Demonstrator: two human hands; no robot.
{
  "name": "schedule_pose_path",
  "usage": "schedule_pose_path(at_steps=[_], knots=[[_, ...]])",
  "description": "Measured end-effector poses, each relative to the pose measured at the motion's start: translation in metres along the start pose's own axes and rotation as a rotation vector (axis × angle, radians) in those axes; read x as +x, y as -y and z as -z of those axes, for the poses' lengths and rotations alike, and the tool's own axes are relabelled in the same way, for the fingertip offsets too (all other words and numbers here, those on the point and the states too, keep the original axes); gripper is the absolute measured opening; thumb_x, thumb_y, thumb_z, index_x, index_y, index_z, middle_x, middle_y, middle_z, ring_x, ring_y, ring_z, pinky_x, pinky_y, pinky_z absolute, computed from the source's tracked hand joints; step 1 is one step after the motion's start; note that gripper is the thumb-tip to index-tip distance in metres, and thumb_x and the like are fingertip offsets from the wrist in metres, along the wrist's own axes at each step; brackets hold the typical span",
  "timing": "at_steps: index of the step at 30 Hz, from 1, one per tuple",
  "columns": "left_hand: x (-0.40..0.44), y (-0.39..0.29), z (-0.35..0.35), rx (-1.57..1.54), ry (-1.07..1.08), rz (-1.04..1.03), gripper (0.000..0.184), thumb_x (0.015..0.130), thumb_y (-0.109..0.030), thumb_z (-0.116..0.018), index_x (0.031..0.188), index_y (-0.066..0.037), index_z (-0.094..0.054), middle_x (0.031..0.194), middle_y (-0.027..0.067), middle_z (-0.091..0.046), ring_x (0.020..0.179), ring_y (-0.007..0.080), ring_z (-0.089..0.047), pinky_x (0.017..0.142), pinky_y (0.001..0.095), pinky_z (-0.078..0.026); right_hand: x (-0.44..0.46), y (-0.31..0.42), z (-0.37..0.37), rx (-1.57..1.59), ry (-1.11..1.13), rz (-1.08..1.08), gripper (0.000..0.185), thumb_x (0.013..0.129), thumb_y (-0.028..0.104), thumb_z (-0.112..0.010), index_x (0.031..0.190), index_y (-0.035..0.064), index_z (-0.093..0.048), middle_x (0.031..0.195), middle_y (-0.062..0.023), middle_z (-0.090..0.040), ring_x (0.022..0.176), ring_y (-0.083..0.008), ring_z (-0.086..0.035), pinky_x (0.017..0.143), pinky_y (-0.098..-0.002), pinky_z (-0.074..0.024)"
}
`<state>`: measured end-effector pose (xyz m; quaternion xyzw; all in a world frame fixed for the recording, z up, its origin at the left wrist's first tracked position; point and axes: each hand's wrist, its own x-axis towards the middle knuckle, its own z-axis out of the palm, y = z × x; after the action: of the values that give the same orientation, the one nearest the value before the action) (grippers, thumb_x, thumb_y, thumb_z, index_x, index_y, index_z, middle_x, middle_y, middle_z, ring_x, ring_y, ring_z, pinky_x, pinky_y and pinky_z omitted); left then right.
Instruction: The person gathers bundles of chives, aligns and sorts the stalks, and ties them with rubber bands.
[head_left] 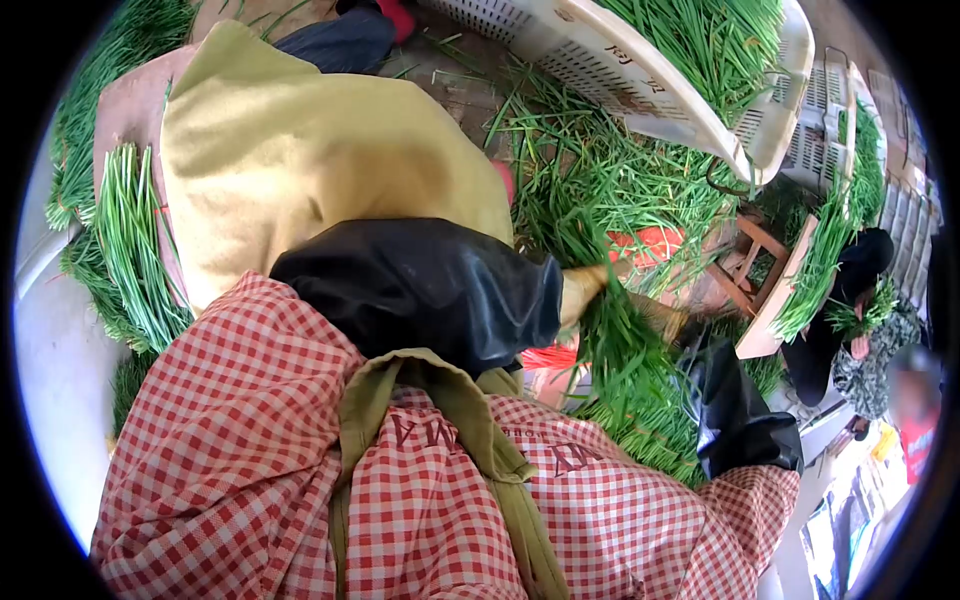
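Note:
My left hand (583,292), below a black sleeve cover, is closed round a bunch of long green stalks (625,345); the leaves hide its fingertips. On the other side of this bunch is my right hand (664,318), blurred and partly covered by greens, so its fingers cannot be made out. Its arm also has a black sleeve cover. Loose green stalks (620,180) lie in a heap beyond my hands, with a red-orange item (648,245) among them. More greens (650,435) lie below the held bunch.
An olive apron (340,150) covers my lap. Bundled greens (135,240) lie at the left. White plastic crates (690,115) hold greens at the upper right. A small wooden stool (785,285) stands at the right, near another person's hand (859,347) and camouflage sleeve.

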<state>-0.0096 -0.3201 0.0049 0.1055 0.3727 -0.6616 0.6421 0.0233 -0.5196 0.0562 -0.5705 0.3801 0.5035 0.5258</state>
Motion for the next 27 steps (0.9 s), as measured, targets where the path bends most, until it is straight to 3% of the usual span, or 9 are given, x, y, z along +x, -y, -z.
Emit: schedule_pose_path(at_steps=[6,10,14,16,18,20,22,23,27], knots=[[-0.031,-0.071,-0.066,0.699,-0.008,0.104,0.044,0.080,-0.057,-0.064,0.106,-0.021,-0.067,0.102,0.0033,-0.068,0.090,0.0235,-0.064,0.078,0.0563,-0.048,-0.003,0.033,0.000,0.067,0.012,0.054,0.041,0.092,0.035,-0.054,0.116,0.0018,-0.057,0.103,-0.0112,-0.064,0.085,-0.0212,-0.063,0.077,-0.0331,-0.0520],[-0.009,-0.076,-0.043,0.547,0.161,-0.348,0.055,0.082,-0.055,-0.062,0.112,-0.008,-0.063,0.103,0.0078,-0.068,0.081,0.0185,-0.066,0.076,0.0312,-0.054,0.001,0.030,-0.018,0.178,0.033,0.113,0.040,0.091,0.035,-0.054,0.113,0.0019,-0.059,0.097,-0.0119,-0.067,0.079,-0.0215,-0.065,0.073,-0.0332,-0.0543],[0.003,-0.042,-0.006,0.163,0.187,-0.308,0.059,0.081,-0.048,-0.068,0.116,-0.002,-0.058,0.101,0.0161,-0.067,0.084,0.0290,-0.066,0.084,0.0391,-0.053,0.018,-0.004,-0.057,0.170,-0.098,0.140,0.036,0.088,0.030,-0.052,0.108,0.0014,-0.061,0.097,-0.0105,-0.067,0.081,-0.0214,-0.065,0.076,-0.0337,-0.0536],[0.006,-0.037,0.005,0.150,0.038,-0.011,0.053,0.079,-0.045,-0.071,0.107,-0.001,-0.062,0.098,0.0167,-0.068,0.081,0.0288,-0.066,0.083,0.0403,-0.053,0.022,-0.036,-0.077,0.303,0.022,0.180,0.032,0.091,0.027,-0.048,0.107,0.0020,-0.061,0.096,-0.0089,-0.067,0.083,-0.0210,-0.065,0.079,-0.0341,-0.0526],[0.025,-0.043,0.029,0.266,-0.004,-0.043,0.046,0.075,-0.038,-0.077,0.100,-0.001,-0.064,0.093,0.0157,-0.068,0.079,0.0268,-0.066,0.082,0.0420,-0.053,0.076,-0.086,-0.080,0.276,0.084,0.496,0.032,0.094,0.025,-0.043,0.105,0.0000,-0.060,0.096,-0.0139,-0.064,0.085,-0.0268,-0.063,0.081,-0.0364,-0.0505],[0.015,-0.046,0.048,0.767,0.130,-0.286,0.037,0.077,-0.029,-0.073,0.102,-0.003,-0.064,0.095,0.0146,-0.068,0.080,0.0252,-0.065,0.080,0.0395,-0.053,0.060,-0.102,-0.097,-0.703,-0.463,0.896,0.037,0.096,0.026,-0.041,0.117,-0.0031,-0.052,0.102,-0.0279,-0.054,0.093,-0.0403,-0.054,0.079,-0.0441,-0.0450],[0.055,-0.064,0.085,1.297,0.193,-0.455,0.030,0.079,-0.016,-0.068,0.108,-0.006,-0.063,0.099,0.0130,-0.066,0.083,0.0236,-0.064,0.080,0.0355,-0.053,0.062,-0.126,-0.106,-0.643,-0.575,1.214,0.039,0.098,0.029,-0.039,0.117,-0.0018,-0.052,0.104,-0.0261,-0.055,0.096,-0.0364,-0.056,0.079,-0.0427,-0.0448],[0.055,-0.070,0.090,1.524,0.243,-0.550,0.030,0.080,-0.010,-0.066,0.110,-0.007,-0.062,0.101,0.0122,-0.066,0.084,0.0228,-0.064,0.081,0.0335,-0.053,0.057,-0.126,-0.125,0.149,-0.306,0.797,0.046,0.099,0.036,-0.038,0.115,-0.0032,-0.055,0.106,-0.0215,-0.059,0.098,-0.0297,-0.058,0.082,-0.0391,-0.0467],[0.012,-0.062,0.037,2.164,0.057,-0.699,0.038,0.075,-0.018,-0.076,0.108,-0.006,-0.062,0.102,0.0110,-0.066,0.095,0.0212,-0.064,0.088,0.0298,-0.050,0.034,-0.155,-0.122,0.986,-0.006,0.804,0.057,0.098,0.047,-0.040,0.118,-0.0031,-0.056,0.108,-0.0129,-0.064,0.094,-0.0205,-0.061,0.087,-0.0348,-0.0477]])
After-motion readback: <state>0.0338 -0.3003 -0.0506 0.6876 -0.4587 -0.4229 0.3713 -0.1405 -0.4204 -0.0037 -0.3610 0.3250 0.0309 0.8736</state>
